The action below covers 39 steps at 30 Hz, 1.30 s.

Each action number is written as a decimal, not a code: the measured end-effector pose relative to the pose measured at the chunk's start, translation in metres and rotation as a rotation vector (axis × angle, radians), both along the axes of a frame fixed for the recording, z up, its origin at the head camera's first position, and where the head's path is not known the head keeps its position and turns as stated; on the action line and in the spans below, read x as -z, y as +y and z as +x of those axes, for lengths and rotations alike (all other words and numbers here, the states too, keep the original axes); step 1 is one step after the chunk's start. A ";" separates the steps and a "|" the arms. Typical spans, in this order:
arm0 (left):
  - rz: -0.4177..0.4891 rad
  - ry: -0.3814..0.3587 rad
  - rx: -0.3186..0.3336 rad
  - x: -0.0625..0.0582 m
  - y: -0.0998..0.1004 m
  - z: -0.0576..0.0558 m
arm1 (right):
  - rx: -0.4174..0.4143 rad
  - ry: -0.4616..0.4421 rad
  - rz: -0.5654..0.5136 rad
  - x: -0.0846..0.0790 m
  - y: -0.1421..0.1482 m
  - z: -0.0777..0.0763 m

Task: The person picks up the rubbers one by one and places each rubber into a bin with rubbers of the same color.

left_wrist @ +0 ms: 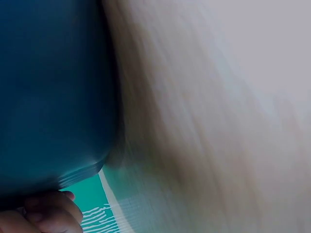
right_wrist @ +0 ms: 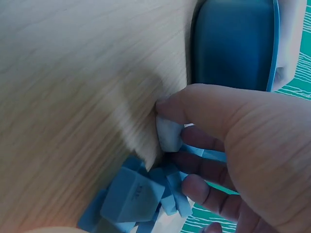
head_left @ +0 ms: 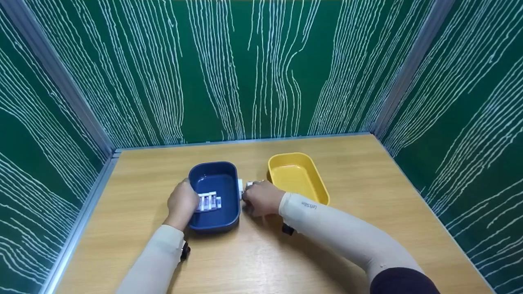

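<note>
A dark blue tray [head_left: 214,226] stands on the wooden table, and my left hand [head_left: 182,203] grips its left wall near the rim. Inside it lie several white and purplish blocks [head_left: 209,201] close together, right beside that hand. My right hand [head_left: 262,198] is low over the table, just right of the tray. Its thumb and fingers pinch a small white block [right_wrist: 169,133], seen best in the right wrist view. More small blocks [right_wrist: 133,196], tinted blue there, lie heaped by the fingertips. Curled fingers [left_wrist: 56,211] of the left hand show at the tray's edge in the left wrist view.
A yellow tray [head_left: 314,173] stands right of the blue one, just beyond my right hand and forearm. A white piece [head_left: 240,188] sits against the blue tray's right side. Green walls [head_left: 212,94] with white wavy lines and metal posts [head_left: 402,81] enclose the table [head_left: 253,261].
</note>
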<state>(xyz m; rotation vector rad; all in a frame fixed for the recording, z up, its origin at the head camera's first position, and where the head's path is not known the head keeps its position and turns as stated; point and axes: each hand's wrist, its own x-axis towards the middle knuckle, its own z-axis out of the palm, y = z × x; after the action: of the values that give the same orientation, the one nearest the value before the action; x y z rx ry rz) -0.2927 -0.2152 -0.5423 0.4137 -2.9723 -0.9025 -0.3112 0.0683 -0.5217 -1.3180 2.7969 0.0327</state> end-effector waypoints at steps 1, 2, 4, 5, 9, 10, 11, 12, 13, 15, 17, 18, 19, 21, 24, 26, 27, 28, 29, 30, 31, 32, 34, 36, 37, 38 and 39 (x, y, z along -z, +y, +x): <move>0.001 -0.002 0.001 0.000 0.000 0.000 | 0.001 -0.010 0.001 0.000 0.000 0.000; 0.001 -0.003 0.003 0.000 0.000 -0.001 | 0.003 -0.020 0.002 0.000 0.000 -0.001; 0.009 -0.005 0.004 -0.001 0.000 -0.001 | 0.017 -0.050 0.001 0.000 0.000 -0.002; 0.013 -0.006 0.004 -0.001 0.000 -0.001 | 0.027 -0.067 -0.001 -0.002 0.000 -0.002; 0.009 -0.003 0.005 0.001 0.002 -0.002 | 0.086 -0.155 -0.022 -0.013 0.000 -0.006; 0.005 -0.004 0.004 0.001 0.002 -0.002 | 0.110 -0.175 -0.026 -0.018 0.000 -0.007; 0.001 -0.005 0.003 0.001 0.003 -0.002 | 0.132 -0.191 -0.032 -0.023 0.000 -0.008; -0.001 -0.007 0.002 0.002 0.003 -0.003 | 0.150 -0.198 -0.039 -0.028 0.000 -0.009; 0.001 -0.011 0.000 0.002 0.003 -0.003 | 0.161 -0.198 -0.047 -0.033 0.000 -0.011; 0.004 -0.019 -0.004 0.002 0.004 -0.004 | 0.177 -0.182 -0.071 -0.043 -0.002 -0.015; 0.009 -0.023 -0.005 0.002 0.004 -0.005 | 0.167 -0.152 -0.108 -0.051 -0.006 -0.019; 0.009 -0.023 -0.005 0.001 0.004 -0.005 | 0.160 -0.133 -0.125 -0.053 -0.009 -0.021; 0.008 -0.020 -0.002 0.001 0.004 -0.005 | 0.155 -0.123 -0.143 -0.056 -0.012 -0.023; -0.004 -0.008 0.004 0.001 0.004 -0.004 | 0.149 -0.107 -0.171 -0.057 -0.021 -0.027; -0.027 0.014 0.011 0.002 0.003 -0.003 | 0.128 -0.104 -0.185 -0.053 -0.037 -0.033; -0.038 0.025 0.008 0.003 0.003 -0.003 | 0.114 -0.100 -0.175 -0.048 -0.048 -0.038; -0.039 0.028 0.004 0.004 0.002 -0.002 | 0.109 -0.098 -0.167 -0.045 -0.053 -0.040; -0.034 0.027 0.002 0.004 0.002 -0.002 | 0.109 -0.098 -0.158 -0.041 -0.058 -0.042; -0.030 0.025 0.003 0.004 0.002 -0.002 | 0.112 -0.096 -0.144 -0.038 -0.062 -0.044; -0.024 0.023 0.005 0.004 0.003 -0.001 | 0.116 -0.094 -0.129 -0.035 -0.066 -0.046; -0.017 0.018 0.007 0.004 0.003 -0.001 | 0.125 -0.097 -0.112 -0.032 -0.070 -0.048; -0.012 0.015 0.010 0.004 0.003 -0.001 | 0.134 -0.096 -0.097 -0.030 -0.074 -0.049; -0.003 0.012 0.016 0.003 0.003 -0.001 | 0.145 -0.089 -0.064 -0.025 -0.081 -0.052; 0.005 0.013 0.015 0.002 0.002 -0.001 | 0.145 -0.057 -0.032 -0.020 -0.089 -0.054; 0.008 0.014 0.013 0.002 0.002 -0.001 | 0.144 -0.033 -0.014 -0.018 -0.093 -0.055; 0.010 0.016 0.012 0.001 0.001 -0.002 | 0.140 0.000 0.003 -0.015 -0.096 -0.056; 0.014 0.018 0.012 0.001 0.000 -0.002 | 0.139 0.029 0.022 -0.013 -0.099 -0.056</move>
<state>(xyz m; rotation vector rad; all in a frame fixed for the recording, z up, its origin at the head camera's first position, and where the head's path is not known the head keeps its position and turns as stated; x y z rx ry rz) -0.2946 -0.2147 -0.5436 0.3871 -2.9573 -0.9231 -0.3671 -0.0311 -0.5087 -1.1247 2.8960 0.0773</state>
